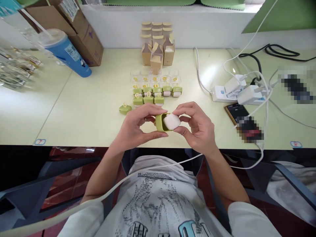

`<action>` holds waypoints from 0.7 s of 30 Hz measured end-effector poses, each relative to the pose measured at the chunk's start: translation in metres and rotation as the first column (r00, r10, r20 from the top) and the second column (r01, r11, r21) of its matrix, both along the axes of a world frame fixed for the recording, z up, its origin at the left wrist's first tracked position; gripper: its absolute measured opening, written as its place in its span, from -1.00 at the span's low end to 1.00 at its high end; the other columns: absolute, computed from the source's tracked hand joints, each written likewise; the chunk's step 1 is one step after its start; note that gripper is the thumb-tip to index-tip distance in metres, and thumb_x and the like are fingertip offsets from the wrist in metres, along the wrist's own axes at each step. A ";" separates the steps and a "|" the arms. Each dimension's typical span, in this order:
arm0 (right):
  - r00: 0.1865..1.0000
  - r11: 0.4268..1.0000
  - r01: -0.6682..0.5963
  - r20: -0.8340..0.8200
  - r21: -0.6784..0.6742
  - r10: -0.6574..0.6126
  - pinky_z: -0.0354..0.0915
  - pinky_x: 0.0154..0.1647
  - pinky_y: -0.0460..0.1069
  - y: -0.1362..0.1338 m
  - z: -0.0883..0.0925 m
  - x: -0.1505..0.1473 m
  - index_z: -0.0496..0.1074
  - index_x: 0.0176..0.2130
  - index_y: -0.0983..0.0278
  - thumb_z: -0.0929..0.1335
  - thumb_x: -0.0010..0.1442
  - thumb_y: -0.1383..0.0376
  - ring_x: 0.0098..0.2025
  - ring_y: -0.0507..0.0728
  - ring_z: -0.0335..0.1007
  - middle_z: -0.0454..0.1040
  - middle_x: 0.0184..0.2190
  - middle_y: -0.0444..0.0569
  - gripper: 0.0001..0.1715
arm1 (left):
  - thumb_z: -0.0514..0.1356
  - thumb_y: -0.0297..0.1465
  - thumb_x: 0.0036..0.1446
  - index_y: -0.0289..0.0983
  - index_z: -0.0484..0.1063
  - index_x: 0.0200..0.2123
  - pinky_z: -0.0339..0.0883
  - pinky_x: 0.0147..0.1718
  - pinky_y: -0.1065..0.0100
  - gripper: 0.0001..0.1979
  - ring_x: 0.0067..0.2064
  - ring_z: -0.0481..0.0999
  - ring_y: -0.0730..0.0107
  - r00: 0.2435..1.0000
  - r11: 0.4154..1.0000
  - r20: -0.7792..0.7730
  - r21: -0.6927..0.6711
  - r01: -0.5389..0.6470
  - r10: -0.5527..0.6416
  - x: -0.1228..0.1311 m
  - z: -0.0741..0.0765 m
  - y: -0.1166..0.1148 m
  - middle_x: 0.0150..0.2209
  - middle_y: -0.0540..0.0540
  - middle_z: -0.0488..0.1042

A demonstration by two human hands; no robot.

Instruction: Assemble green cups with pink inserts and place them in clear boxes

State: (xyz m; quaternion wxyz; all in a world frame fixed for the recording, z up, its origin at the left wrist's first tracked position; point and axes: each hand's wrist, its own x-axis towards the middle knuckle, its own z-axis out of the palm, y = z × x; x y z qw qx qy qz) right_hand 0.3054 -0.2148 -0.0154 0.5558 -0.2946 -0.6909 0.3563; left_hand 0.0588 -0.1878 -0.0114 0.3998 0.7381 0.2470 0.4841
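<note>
Just above the table's near edge, my left hand grips a green silicone cover. My right hand pinches a white case that sits partly inside the cover's open end. Behind my hands stand rows of finished green-and-white cases and clear plastic boxes. A single green lid piece lies to the left of the rows. Small tan cardboard boxes are stacked at the back.
A blue cup with a straw and a brown carton stand at back left. A white power strip with chargers, cables and a phone lie to the right. Clear packets sit at far left.
</note>
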 end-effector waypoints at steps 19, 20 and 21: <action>0.978 0.989 -0.045 0.196 -0.141 0.073 0.72 -0.13 0.01 0.008 0.002 0.012 0.69 0.07 0.09 0.73 0.22 0.13 0.05 0.17 0.67 0.65 0.11 0.00 -0.53 | 0.63 -0.22 0.21 -0.23 0.68 0.00 0.64 -0.11 0.34 -0.61 -0.10 0.74 0.29 0.999 0.957 -0.014 -0.288 0.025 -0.031 0.016 0.001 -0.005 -0.03 -0.18 0.73; 0.983 0.989 -0.028 0.177 -0.147 0.054 0.72 -0.13 0.01 0.008 0.001 0.010 0.67 0.07 0.10 0.73 0.22 0.10 0.02 0.16 0.67 0.63 0.09 -0.01 -0.50 | 0.62 -0.21 0.23 -0.23 0.66 -0.02 0.64 -0.11 0.34 -0.63 -0.09 0.74 0.30 1.000 0.945 -0.001 -0.326 0.012 -0.012 0.016 0.000 -0.005 -0.02 -0.19 0.72; 0.989 0.987 -0.005 0.144 -0.158 0.028 0.72 -0.13 0.02 0.008 0.000 0.007 0.64 0.06 0.12 0.73 0.21 0.07 0.00 0.15 0.67 0.62 0.05 -0.03 -0.48 | 0.60 -0.21 0.25 -0.23 0.64 -0.02 0.64 -0.10 0.34 -0.63 -0.06 0.75 0.28 1.000 0.934 0.025 -0.357 0.015 -0.006 0.017 0.000 -0.004 0.01 -0.19 0.72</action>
